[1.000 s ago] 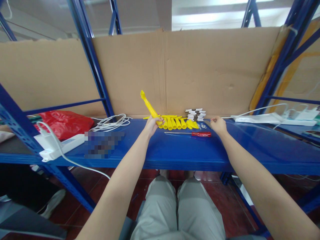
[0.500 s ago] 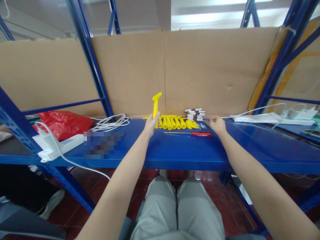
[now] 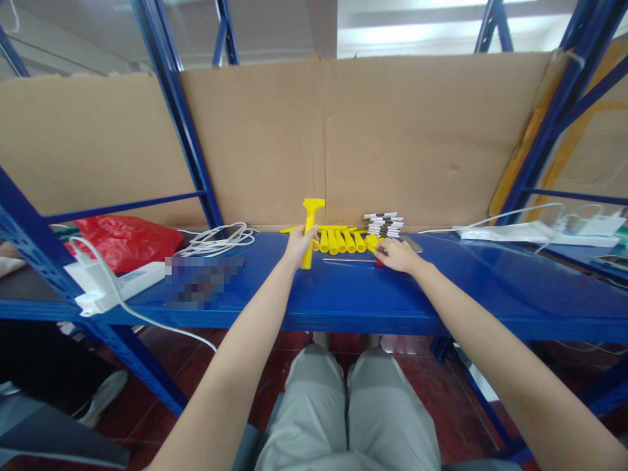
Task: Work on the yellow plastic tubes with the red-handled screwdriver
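My left hand [image 3: 299,245] is wrapped round the handle of a yellow T-shaped scraper [image 3: 313,208], held upright with its wide head up. My right hand [image 3: 396,254] is closed, with fingers bent down over the red handle of a screwdriver [image 3: 348,260]; whether it grips the handle or a small piece is hidden. The screwdriver's shaft points left on the blue shelf. Behind it lies a row of several yellow scrapers [image 3: 342,242], hollow handle ends facing me. Small yellow pieces [image 3: 373,241] lie at the right fingertips.
Stacked white and dark packets [image 3: 384,225] stand by the cardboard backing [image 3: 417,144]. A small greyish item [image 3: 413,244] lies right of them. Left are coiled white cable [image 3: 220,241], a red bag [image 3: 125,242] and a power strip [image 3: 132,282]. A white strip and cables lie right.
My right hand has moved left from beside the packets to over the screwdriver handle. My left hand has lowered the scraper slightly and turned its head to face me more squarely.
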Motion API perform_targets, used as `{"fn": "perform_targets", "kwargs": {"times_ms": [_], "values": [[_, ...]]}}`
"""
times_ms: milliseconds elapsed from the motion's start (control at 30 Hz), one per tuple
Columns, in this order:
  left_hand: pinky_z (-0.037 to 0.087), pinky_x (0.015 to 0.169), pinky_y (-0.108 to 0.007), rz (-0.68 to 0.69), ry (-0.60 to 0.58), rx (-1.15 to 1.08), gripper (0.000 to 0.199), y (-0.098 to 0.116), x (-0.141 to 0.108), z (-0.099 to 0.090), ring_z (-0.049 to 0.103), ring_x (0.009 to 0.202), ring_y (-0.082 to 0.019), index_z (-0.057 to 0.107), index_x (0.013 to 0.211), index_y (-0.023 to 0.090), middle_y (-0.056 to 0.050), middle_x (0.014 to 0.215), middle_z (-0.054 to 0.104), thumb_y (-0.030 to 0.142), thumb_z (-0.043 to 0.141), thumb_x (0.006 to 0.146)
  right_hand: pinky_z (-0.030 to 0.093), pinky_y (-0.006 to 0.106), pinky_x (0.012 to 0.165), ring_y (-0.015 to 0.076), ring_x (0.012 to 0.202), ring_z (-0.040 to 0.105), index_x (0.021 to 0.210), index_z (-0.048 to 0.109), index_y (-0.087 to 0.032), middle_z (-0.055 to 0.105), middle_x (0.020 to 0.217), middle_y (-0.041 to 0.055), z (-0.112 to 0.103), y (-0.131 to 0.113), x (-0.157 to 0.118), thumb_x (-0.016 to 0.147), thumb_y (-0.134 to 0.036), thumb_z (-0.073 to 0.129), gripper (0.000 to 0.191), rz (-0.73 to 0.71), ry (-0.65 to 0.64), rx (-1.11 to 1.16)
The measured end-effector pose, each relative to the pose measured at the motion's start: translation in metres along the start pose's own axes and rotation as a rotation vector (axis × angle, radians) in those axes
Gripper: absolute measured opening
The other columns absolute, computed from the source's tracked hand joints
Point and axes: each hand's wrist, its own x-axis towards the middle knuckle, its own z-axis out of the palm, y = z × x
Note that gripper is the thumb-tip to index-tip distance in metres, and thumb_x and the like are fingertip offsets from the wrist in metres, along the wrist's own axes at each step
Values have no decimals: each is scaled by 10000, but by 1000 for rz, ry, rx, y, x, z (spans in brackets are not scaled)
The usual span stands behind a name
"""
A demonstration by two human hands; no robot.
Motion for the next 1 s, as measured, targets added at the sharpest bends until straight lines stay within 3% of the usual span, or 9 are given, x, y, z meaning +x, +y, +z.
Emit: {"fn": "perform_targets", "kwargs": {"times_ms": [167, 400, 733, 867, 1000], "values": [[356, 415, -177, -5, 20, 20, 192, 1, -2, 1, 451, 344, -59, 505, 702, 176, 74, 494, 529, 193, 630, 846, 445, 397, 902, 283, 1149, 579, 1060, 677, -166, 666, 1216, 144, 0, -11, -2, 984, -372, 359, 386, -69, -61, -18], [351, 414, -186, -4, 19, 67, 208, 4, -5, 1, 444, 344, -65, 487, 684, 184, 73, 502, 522, 171, 591, 864, 440, 438, 949, 294, 1185, 569, 1128, 669, -178, 656, 1247, 143, -1, -9, -1, 959, -377, 407, 370, -52, -85, -5], [359, 425, -182, 13, -21, 93, 231, 1, -2, -2, 455, 355, -62, 506, 660, 175, 60, 512, 553, 205, 672, 819, 446, 506, 952, 304, 1131, 604, 1100, 685, -222, 687, 1190, 111, -8, 35, 0, 880, -388, 536, 313, 315, -195, 70], [355, 421, -187, 20, -30, 94, 236, 0, -3, -2, 447, 350, -62, 511, 643, 173, 57, 499, 540, 190, 651, 832, 433, 559, 943, 318, 1106, 605, 1037, 710, -240, 701, 1117, 107, -7, 58, -1, 848, -351, 567, 262, 441, -176, 53], [360, 427, -194, 13, -56, 99, 277, 1, -3, -2, 452, 354, -66, 501, 604, 172, 52, 489, 538, 203, 694, 801, 440, 575, 912, 351, 1121, 582, 1014, 719, -213, 666, 1171, 158, -1, 77, 0, 812, -268, 578, 252, 564, -117, -4]]}}
